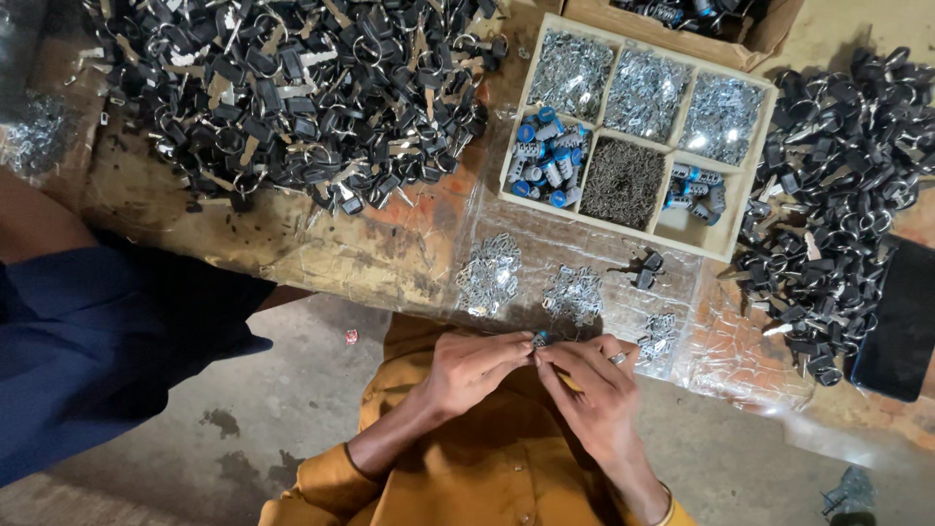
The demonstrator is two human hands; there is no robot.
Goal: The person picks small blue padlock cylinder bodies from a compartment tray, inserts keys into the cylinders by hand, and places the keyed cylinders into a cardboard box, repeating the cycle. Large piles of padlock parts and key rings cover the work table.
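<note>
your left hand [474,368] and right hand [592,382] pinch shut on one small blue-capped lock cylinder [541,339] at lower centre. you appear mid-assembly; the next fit likely needs a piece from the metal plates [573,293] above.

**Boxes, bags and one dark screen on the bench**

Wooden tray [737,206] with six compartments, upper middle-right of the bench, pale wood walls, set at a slight angle. Brown cardboard box [769,34] just behind it at the top edge, open, cut off by the frame. Clear plastic sheet [750,356] spread flat under and in front of the tray, crinkled and shiny, reaching the bench's near edge. Another clear plastic bag [34,131] at the far left edge, bunched up. Flat black rectangle, looks like a phone [898,321], at the right edge beside the dark pile; screen dark, partly cut off. No labels or signs visible.
</note>
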